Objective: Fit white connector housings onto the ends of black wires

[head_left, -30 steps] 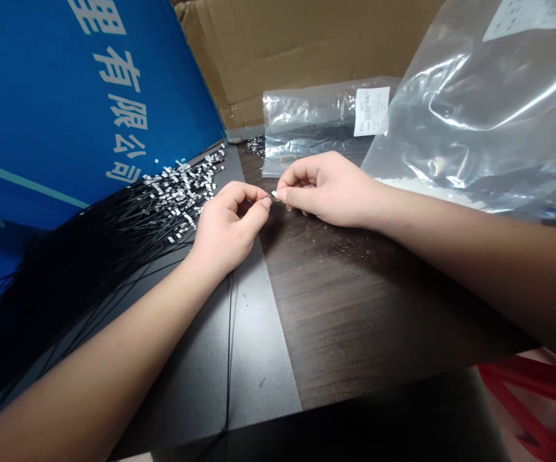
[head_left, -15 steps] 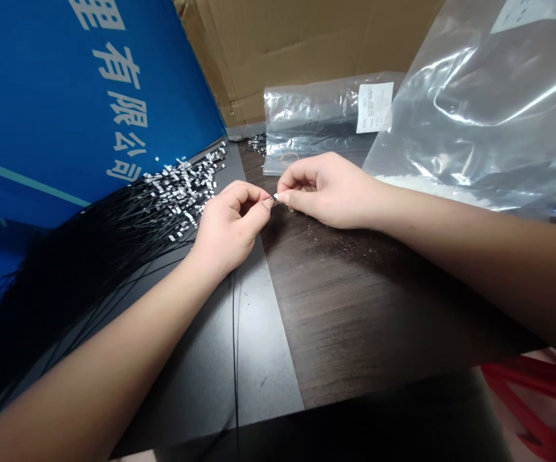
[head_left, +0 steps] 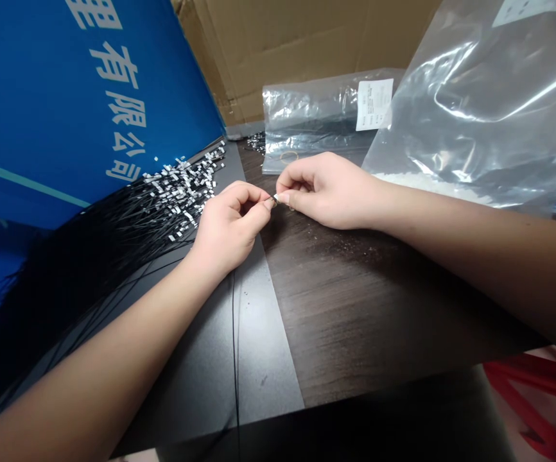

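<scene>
- You could lose the small white piece [head_left: 277, 197]: your right hand [head_left: 330, 192] has only a tiny pinch on it, so a slack grip could drop it onto the tabletop [head_left: 355, 308], where pale specks [head_left: 338, 245] might hide it.
- You could bend the tip of the thin black wire [head_left: 234, 333] if it presses against that piece out of line; your fingertips cover much of the meeting point.
- The strand hanging below your left hand [head_left: 227, 221] runs over the near edge of the grey sheet [head_left: 264, 350]; a snag there might tug it from your grip. It looks like the same wire, though your palm hides the join.
- Swinging your left forearm outward could disturb the white-tipped wires [head_left: 176, 199] heaped beside it.
- Your left thumb and forefinger are closed on the wire near its end, the other fingers curled.
- Your right thumb and forefinger pinch the white piece, which sits between the two hands, just beside the left fingertips and above the tabletop.
</scene>
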Available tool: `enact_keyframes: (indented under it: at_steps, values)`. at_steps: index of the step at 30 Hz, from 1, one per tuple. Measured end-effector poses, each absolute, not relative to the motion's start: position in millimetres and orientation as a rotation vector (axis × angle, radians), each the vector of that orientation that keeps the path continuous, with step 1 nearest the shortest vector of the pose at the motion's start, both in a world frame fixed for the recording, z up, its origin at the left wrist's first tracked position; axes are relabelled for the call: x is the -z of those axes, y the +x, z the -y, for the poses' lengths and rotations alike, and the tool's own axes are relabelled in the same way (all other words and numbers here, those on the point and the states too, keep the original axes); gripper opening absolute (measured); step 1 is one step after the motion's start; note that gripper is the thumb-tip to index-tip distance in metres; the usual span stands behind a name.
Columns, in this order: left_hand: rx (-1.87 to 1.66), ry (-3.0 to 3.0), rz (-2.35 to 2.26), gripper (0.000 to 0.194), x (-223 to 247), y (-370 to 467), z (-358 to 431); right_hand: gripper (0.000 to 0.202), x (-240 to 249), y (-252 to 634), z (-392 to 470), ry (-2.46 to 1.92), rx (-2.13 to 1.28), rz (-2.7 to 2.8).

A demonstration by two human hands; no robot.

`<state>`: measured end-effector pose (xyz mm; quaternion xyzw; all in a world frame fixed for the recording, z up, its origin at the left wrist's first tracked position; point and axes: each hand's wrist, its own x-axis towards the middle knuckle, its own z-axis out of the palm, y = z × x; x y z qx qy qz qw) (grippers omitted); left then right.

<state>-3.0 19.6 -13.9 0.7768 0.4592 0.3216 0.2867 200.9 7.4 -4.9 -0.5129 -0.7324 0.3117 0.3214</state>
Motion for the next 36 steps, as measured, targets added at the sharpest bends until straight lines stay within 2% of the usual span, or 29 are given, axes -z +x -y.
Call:
enact_keyframes:
  at_steps: [27,36]
  values:
    - [-0.846,1.999,-1.256,0.016,13.2,0.1,-19.0,0.01,9.7,202.6,-10.6,-1.315,-0.839,1.846]
    - [-0.826,1.991,-1.197,0.023,15.5,-3.1,-21.7,0.018,11.7,203.7,-11.0,-1.3,-0.857,1.802]
